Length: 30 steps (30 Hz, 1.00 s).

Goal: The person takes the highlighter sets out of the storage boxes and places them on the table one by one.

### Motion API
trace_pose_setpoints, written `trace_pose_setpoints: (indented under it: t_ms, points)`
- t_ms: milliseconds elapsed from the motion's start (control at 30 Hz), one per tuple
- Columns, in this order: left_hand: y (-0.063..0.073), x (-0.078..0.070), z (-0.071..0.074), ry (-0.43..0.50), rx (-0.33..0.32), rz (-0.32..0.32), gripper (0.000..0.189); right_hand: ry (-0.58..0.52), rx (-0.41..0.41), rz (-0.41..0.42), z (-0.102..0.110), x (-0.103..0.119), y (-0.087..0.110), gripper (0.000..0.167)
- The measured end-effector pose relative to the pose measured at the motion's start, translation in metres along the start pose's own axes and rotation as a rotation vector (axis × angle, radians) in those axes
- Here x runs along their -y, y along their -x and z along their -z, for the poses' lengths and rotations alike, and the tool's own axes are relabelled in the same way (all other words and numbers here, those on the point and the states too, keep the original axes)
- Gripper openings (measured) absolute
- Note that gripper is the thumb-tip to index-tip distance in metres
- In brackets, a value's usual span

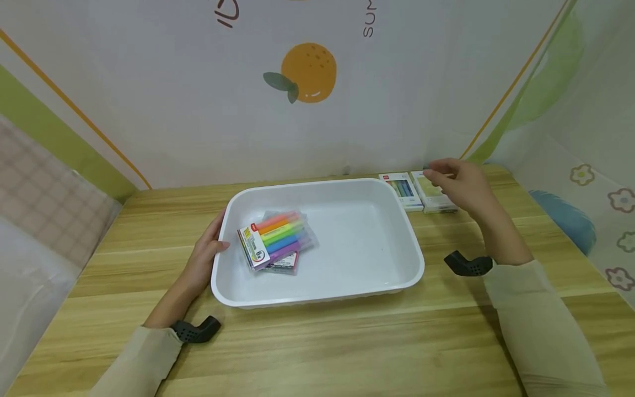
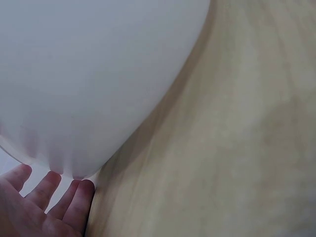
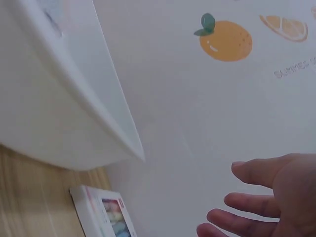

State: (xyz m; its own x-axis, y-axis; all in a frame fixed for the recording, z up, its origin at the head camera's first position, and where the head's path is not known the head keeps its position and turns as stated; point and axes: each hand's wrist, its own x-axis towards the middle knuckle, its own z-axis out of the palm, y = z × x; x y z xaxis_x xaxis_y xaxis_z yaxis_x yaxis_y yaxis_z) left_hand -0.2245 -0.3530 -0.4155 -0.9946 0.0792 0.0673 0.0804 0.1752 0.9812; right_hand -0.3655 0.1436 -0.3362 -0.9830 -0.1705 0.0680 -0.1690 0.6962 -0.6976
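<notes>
A white plastic tray (image 1: 357,248) stands on the table. My left hand (image 1: 200,256) holds its left rim, thumb over the edge; in the left wrist view the fingers (image 2: 44,190) touch its outer wall. In the tray's left part lies a clear pack of rainbow-coloured highlighters (image 1: 278,237), on top of another clear pack (image 1: 285,266) that is mostly covered. My right hand (image 1: 461,182) hovers, fingers apart and holding nothing, over a pale yellow-and-white box (image 1: 430,194). Beside that box lies a white box with a window of coloured sticks (image 1: 403,190).
The wood-grain table (image 1: 317,353) extends in front of the tray and to both sides. A pale curtain printed with an orange (image 1: 310,73) hangs right behind the table's back edge. At the right hangs a flower-patterned cloth (image 1: 595,215).
</notes>
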Motion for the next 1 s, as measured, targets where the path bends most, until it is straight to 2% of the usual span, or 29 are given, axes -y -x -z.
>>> trace_pose_setpoints:
  t_ms: [233,400,600,767,900,1000]
  points:
    - [-0.004,0.0,-0.002,0.002,0.004,-0.006,0.073,-0.038,0.009,0.013,-0.005,0.022,0.013,0.061]
    - [-0.006,0.001,-0.003,0.002,0.004,0.005,0.074,-0.08,0.01,0.067,-0.014,0.032,0.019,0.051]
    - [-0.004,0.001,-0.001,0.004,-0.011,0.005,0.074,-0.111,0.087,0.108,-0.029,0.047,0.023,0.045]
    - [-0.001,0.001,-0.001,0.006,-0.011,-0.002,0.074,-0.081,0.155,0.122,-0.042,0.061,0.027,0.046]
    - [-0.002,0.002,0.0,0.004,-0.006,0.005,0.075,-0.047,0.182,0.116,-0.053,0.071,0.027,0.042]
    - [-0.003,0.002,0.0,0.001,-0.011,0.005,0.075,-0.025,0.202,0.141,-0.061,0.079,0.026,0.041]
